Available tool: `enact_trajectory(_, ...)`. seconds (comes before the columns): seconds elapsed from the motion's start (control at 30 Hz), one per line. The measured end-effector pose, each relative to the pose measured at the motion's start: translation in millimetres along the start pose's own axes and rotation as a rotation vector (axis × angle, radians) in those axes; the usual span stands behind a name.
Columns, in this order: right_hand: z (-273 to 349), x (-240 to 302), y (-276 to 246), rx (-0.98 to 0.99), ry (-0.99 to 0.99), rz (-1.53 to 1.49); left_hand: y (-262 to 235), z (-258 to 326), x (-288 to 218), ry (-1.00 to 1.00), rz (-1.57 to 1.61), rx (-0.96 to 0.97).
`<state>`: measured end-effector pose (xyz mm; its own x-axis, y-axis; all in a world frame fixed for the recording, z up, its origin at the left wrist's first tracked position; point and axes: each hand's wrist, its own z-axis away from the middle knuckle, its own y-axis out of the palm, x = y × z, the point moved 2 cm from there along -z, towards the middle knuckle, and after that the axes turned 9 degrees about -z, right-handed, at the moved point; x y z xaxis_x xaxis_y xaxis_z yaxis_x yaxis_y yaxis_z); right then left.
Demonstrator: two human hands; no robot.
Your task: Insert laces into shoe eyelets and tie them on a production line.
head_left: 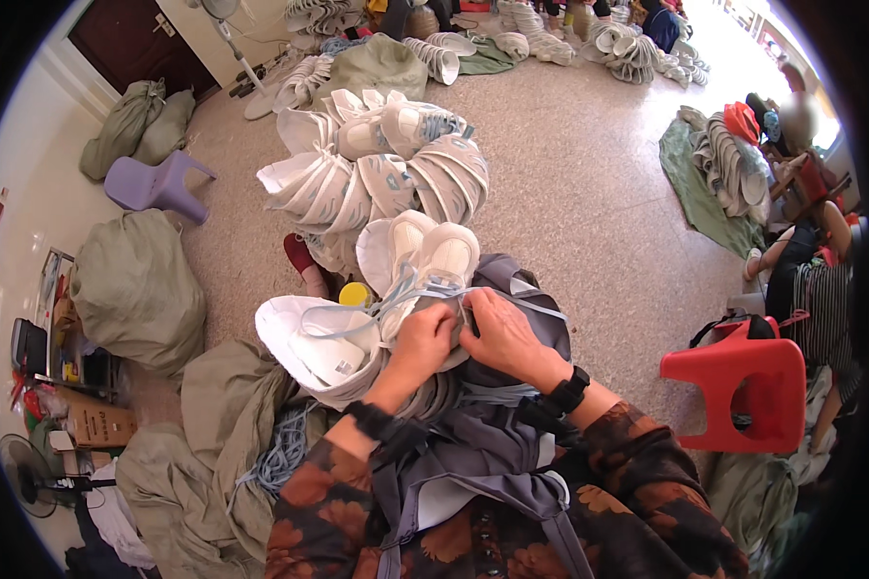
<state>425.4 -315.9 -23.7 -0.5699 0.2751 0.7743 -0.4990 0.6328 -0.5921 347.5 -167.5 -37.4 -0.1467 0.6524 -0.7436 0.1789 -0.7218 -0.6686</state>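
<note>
Head view: both hands (463,338) on a white shoe upper (425,261), laces (410,289) between fingers.

sleeves: dark fabric sleeves with rust-orange leaf print (637,463)
wrists: black strap bands on both wrists (568,390)
front: grey-lilac apron (473,463)

A brown cardboard box (95,422) lies at the left edge of the floor, low in the view, tilted, with dark print on its side. Just above it, along the wall, stands a clutter of small goods with a dark boxy item (29,345) and a flat pale packet or booklet (53,275); what they are cannot be told. Large olive-green sacks stand about: one full sack (137,289) beside that clutter, two more (140,124) near the dark door at the upper left.
</note>
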Motion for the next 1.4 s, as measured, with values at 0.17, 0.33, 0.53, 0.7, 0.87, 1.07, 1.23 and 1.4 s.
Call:
enact_trajectory(0.17, 1, -6, -9, -0.022, -0.048, -0.056, -106, 47, -5, -0.211, 1.097, 0.025)
enact_trajectory(0.33, -4, 9, -17, -0.182, -0.147, 0.038, -181, 91, 23, -0.180, 0.891, -0.116)
enact_trajectory(0.53, -21, -25, -21, -0.341, -0.162, 0.272, -120, 67, -9, 0.122, -0.521, -0.342)
enact_trajectory(0.7, -11, -14, -10, -0.176, -0.187, 0.070, -62, 33, -39, 0.355, -0.647, -0.286)
enact_trajectory(0.87, 6, -19, -11, -0.109, -0.173, -0.021, -40, 4, -30, 0.392, -0.763, -0.227)
enact_trajectory(1.07, 3, -8, -10, -0.063, -0.140, 0.024, -32, -7, -21, 0.425, -0.804, -0.235)
enact_trajectory(1.23, -1, -10, -9, -0.050, -0.087, 0.060, -65, 8, -36, 0.312, -0.523, -0.254)
enact_trajectory(1.4, 1, -19, -15, -0.065, -0.076, -0.015, -138, 64, -21, -0.072, 0.513, -0.308)
